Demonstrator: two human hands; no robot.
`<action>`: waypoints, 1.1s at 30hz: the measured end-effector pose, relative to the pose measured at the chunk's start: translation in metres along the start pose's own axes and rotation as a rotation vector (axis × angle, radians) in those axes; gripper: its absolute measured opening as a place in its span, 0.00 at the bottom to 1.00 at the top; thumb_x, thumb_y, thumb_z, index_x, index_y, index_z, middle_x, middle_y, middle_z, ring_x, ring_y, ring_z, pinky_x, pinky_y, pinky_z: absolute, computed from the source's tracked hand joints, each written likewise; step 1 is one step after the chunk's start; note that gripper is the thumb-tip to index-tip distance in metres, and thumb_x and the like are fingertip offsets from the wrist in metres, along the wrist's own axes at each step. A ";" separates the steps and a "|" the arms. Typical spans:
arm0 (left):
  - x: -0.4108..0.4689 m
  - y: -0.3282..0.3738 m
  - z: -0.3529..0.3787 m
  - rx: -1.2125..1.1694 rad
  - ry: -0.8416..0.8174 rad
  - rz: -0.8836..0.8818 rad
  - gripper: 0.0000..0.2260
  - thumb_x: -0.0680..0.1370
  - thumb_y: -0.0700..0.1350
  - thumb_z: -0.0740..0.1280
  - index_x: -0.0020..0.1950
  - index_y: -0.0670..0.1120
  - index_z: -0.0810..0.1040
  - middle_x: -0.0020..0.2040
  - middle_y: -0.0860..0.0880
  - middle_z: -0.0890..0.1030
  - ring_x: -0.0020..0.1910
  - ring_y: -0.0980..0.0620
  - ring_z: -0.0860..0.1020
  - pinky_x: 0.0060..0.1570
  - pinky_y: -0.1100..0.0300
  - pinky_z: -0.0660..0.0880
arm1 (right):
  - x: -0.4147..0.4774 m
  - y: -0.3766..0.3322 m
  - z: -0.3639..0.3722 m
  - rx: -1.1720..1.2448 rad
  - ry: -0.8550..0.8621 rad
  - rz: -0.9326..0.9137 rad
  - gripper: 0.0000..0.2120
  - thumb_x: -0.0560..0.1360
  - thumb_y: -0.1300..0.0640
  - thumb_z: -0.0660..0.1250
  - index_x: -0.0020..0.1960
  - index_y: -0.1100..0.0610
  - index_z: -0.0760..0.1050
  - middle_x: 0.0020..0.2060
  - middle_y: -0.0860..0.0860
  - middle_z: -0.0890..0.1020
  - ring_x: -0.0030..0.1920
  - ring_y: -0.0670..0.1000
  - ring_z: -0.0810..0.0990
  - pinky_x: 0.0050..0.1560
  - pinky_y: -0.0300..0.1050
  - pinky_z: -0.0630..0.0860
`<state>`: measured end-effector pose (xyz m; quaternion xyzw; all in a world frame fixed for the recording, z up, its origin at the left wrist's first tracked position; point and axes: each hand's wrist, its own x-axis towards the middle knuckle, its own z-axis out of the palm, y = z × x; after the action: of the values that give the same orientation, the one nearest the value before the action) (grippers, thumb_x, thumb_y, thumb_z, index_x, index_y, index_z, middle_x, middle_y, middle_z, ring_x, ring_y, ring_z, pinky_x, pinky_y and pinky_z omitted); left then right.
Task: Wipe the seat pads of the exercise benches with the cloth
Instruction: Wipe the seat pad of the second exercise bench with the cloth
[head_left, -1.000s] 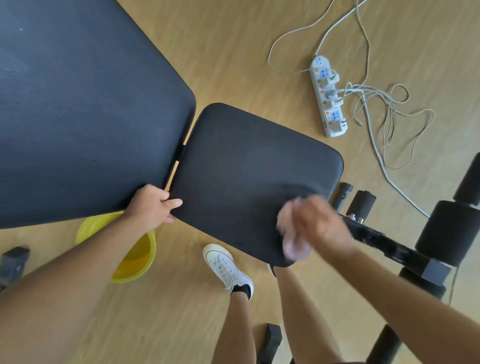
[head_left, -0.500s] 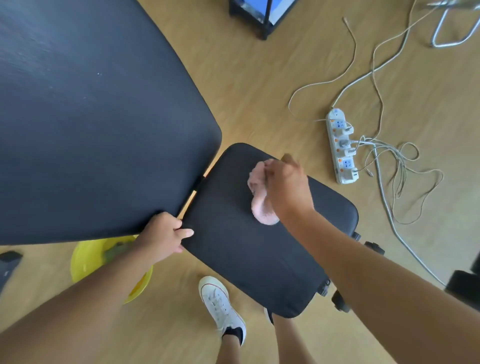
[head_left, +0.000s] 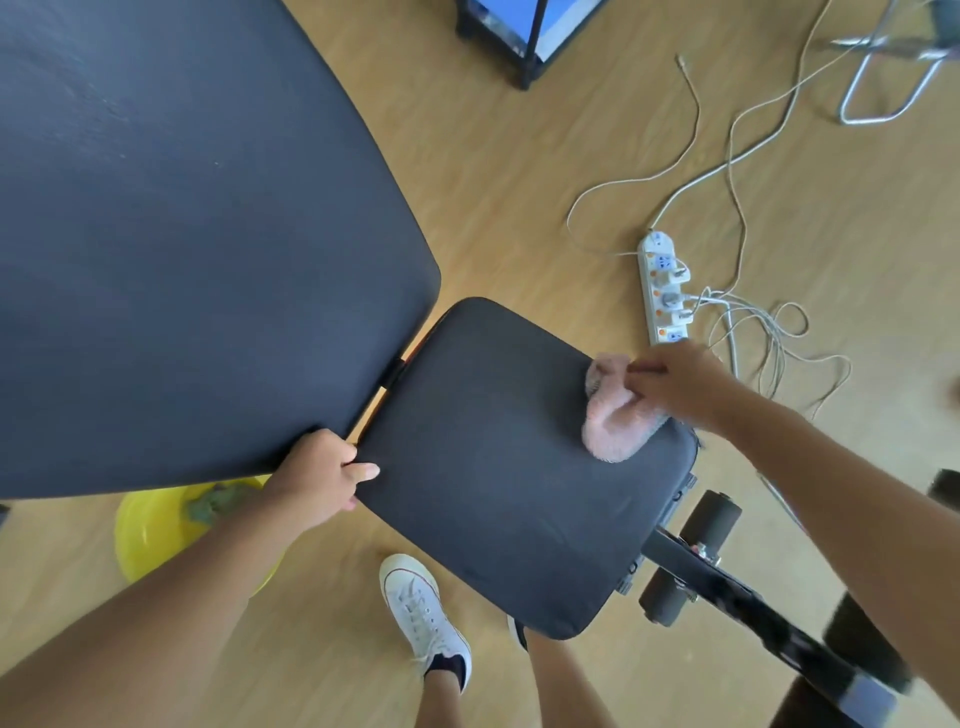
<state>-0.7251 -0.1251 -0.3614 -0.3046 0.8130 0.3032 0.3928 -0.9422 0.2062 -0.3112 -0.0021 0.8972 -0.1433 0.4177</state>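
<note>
The black seat pad (head_left: 498, 467) of the bench lies in the middle of the view, with the larger black back pad (head_left: 182, 234) rising to its left. My right hand (head_left: 680, 382) presses a pink fluffy cloth (head_left: 615, 415) onto the seat pad's far right corner. My left hand (head_left: 322, 475) grips the near left corner of the seat pad, at the gap between the two pads.
A yellow basin (head_left: 156, 535) with a green rag sits on the wooden floor under the back pad. A white power strip (head_left: 665, 288) and tangled cables lie beyond the seat. The bench frame with foam rollers (head_left: 711, 517) extends to the lower right. My white shoe (head_left: 423, 613) stands below the seat.
My right hand has swept the pink cloth from the seat pad's near edge up across its middle to the far right corner. My left hand has kept its hold.
</note>
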 end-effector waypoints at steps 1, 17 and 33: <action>0.001 0.000 0.001 0.005 0.001 0.002 0.26 0.79 0.44 0.71 0.31 0.47 0.57 0.24 0.47 0.71 0.28 0.50 0.87 0.28 0.60 0.63 | -0.008 0.009 -0.001 0.019 0.010 0.026 0.07 0.75 0.59 0.70 0.39 0.57 0.84 0.34 0.56 0.80 0.34 0.51 0.74 0.30 0.39 0.67; 0.010 -0.013 -0.001 -0.068 -0.042 0.053 0.23 0.80 0.43 0.72 0.34 0.47 0.59 0.28 0.39 0.75 0.32 0.47 0.89 0.43 0.47 0.81 | -0.014 0.043 0.020 0.281 0.205 0.054 0.10 0.75 0.57 0.69 0.39 0.62 0.83 0.28 0.55 0.71 0.27 0.51 0.64 0.26 0.40 0.62; 0.000 -0.001 -0.005 -0.002 -0.040 0.047 0.25 0.81 0.45 0.71 0.30 0.46 0.60 0.31 0.40 0.86 0.36 0.46 0.89 0.41 0.54 0.75 | -0.182 0.065 0.243 1.019 0.314 0.678 0.12 0.74 0.57 0.70 0.34 0.61 0.79 0.24 0.46 0.74 0.29 0.48 0.68 0.31 0.41 0.65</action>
<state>-0.7268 -0.1288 -0.3591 -0.2796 0.8116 0.3192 0.4015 -0.6338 0.2291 -0.3401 0.5027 0.7176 -0.4109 0.2520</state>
